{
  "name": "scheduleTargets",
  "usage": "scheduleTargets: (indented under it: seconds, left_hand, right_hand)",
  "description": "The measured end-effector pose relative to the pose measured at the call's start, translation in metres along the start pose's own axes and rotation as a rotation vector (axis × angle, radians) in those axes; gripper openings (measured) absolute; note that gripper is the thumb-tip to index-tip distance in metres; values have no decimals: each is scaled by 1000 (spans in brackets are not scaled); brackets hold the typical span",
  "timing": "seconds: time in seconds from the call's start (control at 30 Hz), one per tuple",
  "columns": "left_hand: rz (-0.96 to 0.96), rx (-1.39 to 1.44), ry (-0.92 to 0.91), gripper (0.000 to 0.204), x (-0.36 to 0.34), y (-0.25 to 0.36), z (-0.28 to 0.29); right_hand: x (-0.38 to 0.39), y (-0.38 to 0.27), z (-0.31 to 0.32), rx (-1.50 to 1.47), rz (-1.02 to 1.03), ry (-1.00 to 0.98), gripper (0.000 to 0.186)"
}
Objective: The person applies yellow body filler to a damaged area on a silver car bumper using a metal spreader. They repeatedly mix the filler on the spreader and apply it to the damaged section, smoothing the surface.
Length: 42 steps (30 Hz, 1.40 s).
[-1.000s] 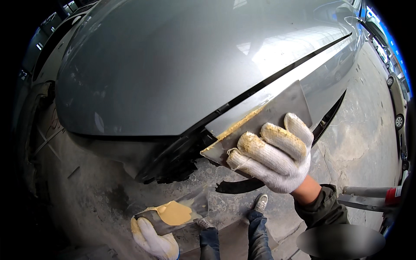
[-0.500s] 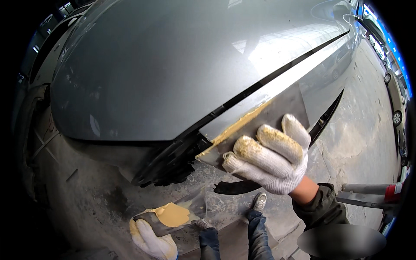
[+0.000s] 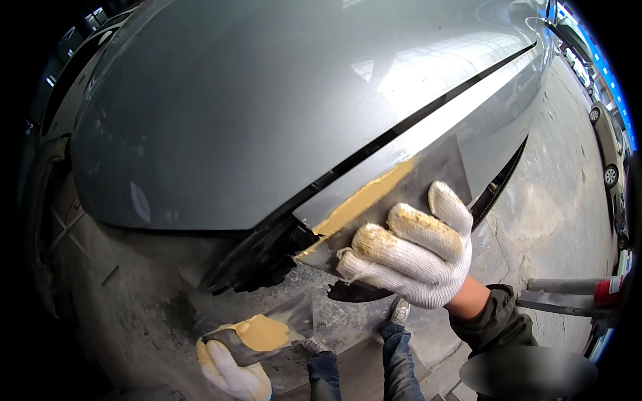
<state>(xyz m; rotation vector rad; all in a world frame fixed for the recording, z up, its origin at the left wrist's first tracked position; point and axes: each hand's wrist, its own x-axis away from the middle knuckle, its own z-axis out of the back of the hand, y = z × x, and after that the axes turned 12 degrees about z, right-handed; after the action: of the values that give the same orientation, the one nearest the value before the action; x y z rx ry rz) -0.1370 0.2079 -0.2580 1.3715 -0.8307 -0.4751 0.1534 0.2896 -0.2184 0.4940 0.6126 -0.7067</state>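
My right hand (image 3: 414, 247), in a white knit glove stained yellow, presses a wide dark putty spreader (image 3: 445, 159) against the silver-grey front fender (image 3: 498, 120) of a car. Along the spreader's upper edge lies a band of yellow putty (image 3: 364, 199), on the fender beside the hood gap. Lower down, my gloved left hand (image 3: 234, 375) grips a flat, dark mixing board (image 3: 242, 351). A thick lump of the same putty (image 3: 263, 333) rests on that board. Both thumbs are partly or wholly hidden.
The grey hood (image 3: 247, 120) fills the upper middle. Black torn-looking plastic (image 3: 251, 267) is exposed under the fender's front tip. My shoes and trouser legs (image 3: 400, 361) are below, on the concrete floor. A grey metal stand with a red part (image 3: 607, 292) is at right; parked cars (image 3: 610, 150) stand beyond.
My right hand has drawn the spreader down across the fender, away from the hood gap, and the putty band is wider. The left hand holds the board much as before.
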Motion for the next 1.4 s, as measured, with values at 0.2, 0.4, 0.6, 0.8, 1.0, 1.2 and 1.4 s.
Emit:
scheduleTargets:
  seconds: [0.2, 0.4, 0.6, 0.8, 1.0, 1.2, 1.4]
  left_hand:
    - [55, 15, -59, 41, 3, 6, -7]
    - [-175, -258, -186, 39, -2, -1, 11]
    - [-41, -41, -66, 41, 5, 3, -2]
    - [-517, -512, -43, 49, -18, -23, 36]
    - [-979, -1106, -7, 65, -19, -22, 40]
    - [-919, -905, -121, 60, -28, -33, 49]
    - [-719, -685, -220, 33, -11, -7, 19]
  right_hand:
    - [41, -10, 8, -15, 6, -129, 51]
    - [12, -6, 33, -18, 3, -112, 49]
    - [-10, 3, 18, 4, -3, -56, 48]
    - [-13, 1, 10, -2, -64, -17, 39]
    - [15, 3, -1, 2, 9, 49, 47]
    - [37, -7, 28, -57, -21, -100, 45]
    - [13, -19, 62, -489, -206, -151, 35]
